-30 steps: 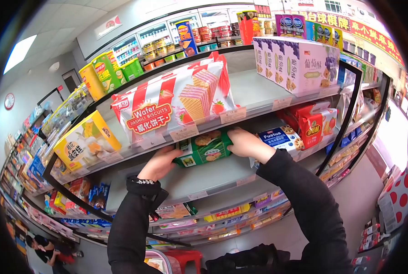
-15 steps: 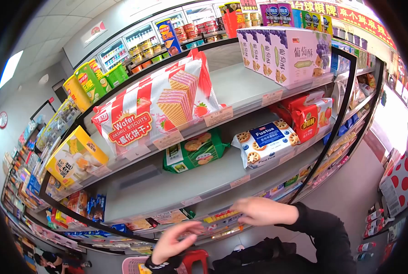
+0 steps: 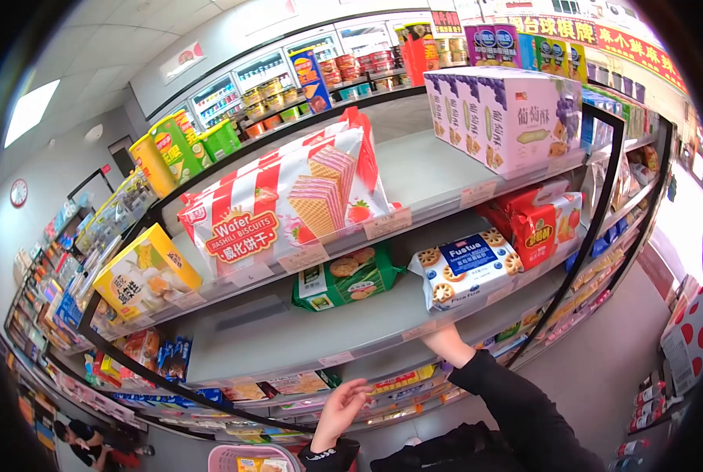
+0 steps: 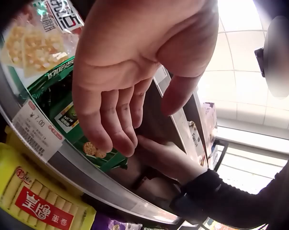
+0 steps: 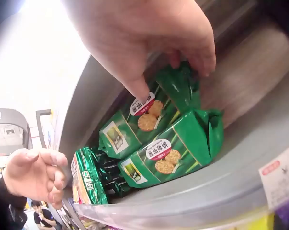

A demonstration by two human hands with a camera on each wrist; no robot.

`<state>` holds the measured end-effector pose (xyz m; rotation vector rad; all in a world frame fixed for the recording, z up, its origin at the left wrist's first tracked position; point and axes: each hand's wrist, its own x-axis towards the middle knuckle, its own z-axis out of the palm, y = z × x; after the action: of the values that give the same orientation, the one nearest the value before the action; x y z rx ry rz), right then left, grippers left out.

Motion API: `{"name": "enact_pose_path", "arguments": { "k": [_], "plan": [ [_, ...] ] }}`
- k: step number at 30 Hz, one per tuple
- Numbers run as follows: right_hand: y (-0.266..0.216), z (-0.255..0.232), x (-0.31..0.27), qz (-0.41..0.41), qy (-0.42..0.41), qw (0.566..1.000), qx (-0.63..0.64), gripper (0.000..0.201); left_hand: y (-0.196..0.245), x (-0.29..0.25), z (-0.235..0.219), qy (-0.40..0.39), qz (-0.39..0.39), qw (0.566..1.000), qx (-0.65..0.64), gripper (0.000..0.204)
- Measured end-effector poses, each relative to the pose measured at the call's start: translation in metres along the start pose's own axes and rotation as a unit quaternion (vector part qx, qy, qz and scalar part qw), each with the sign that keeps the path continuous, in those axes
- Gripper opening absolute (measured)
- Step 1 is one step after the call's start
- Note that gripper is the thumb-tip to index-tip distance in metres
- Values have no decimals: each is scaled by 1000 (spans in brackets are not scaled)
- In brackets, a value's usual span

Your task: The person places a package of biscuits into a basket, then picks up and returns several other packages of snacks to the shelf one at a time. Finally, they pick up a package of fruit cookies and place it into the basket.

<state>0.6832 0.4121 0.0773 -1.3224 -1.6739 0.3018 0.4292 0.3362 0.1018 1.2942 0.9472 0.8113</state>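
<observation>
My right hand [image 3: 444,344] reaches under the edge of the middle shelf, its fingers hidden there in the head view. In the right wrist view, its thumb and curled fingers grip the end of the rear green biscuit pack [image 5: 149,120]. A matching green biscuit pack [image 5: 170,153] lies in front, beside a dark green crinkled packet [image 5: 87,177]. My left hand [image 3: 340,411] hangs in front of the lower shelves, fingers loosely bent, holding nothing. On the middle shelf sit another green biscuit pack [image 3: 345,277] and a blue-and-white Fustua pack [image 3: 468,267].
Above, the top shelf carries a large wafer bag [image 3: 288,200], a yellow box [image 3: 147,271] and purple grape-biscuit boxes [image 3: 517,118]. A black shelf frame bar [image 3: 579,259] slants down at the right. A pink basket [image 3: 224,456] stands low in front.
Both hands have let go of the green pack on the middle shelf and drawn back and down. My right hand has since reached in under that shelf to the green packs.
</observation>
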Motion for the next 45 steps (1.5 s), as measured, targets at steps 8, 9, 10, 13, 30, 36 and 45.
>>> {"name": "enact_pose_path", "arguments": {
  "k": [8,9,10,13,30,36,45],
  "plan": [
    [29,7,4,-7,67,998,-4,35,-15,6,3,11,-23,999,-28,32],
    [31,6,4,-11,70,997,-14,35,-15,7,3,8,-22,999,-25,32],
    [33,5,4,-16,73,997,-24,35,-17,8,4,11,-31,999,-34,32],
    [39,2,3,-29,76,995,-54,35,-22,11,5,13,-41,998,-45,30],
    [11,-81,-52,140,-70,964,214,9,-11,43,32,58,39,922,-381,43],
    [-7,-115,-84,67,-99,976,185,11,-24,20,56,94,15,950,-297,37],
    [-51,-158,-106,-56,-180,974,128,13,-18,-56,69,124,130,955,-235,64]
  ]
}}
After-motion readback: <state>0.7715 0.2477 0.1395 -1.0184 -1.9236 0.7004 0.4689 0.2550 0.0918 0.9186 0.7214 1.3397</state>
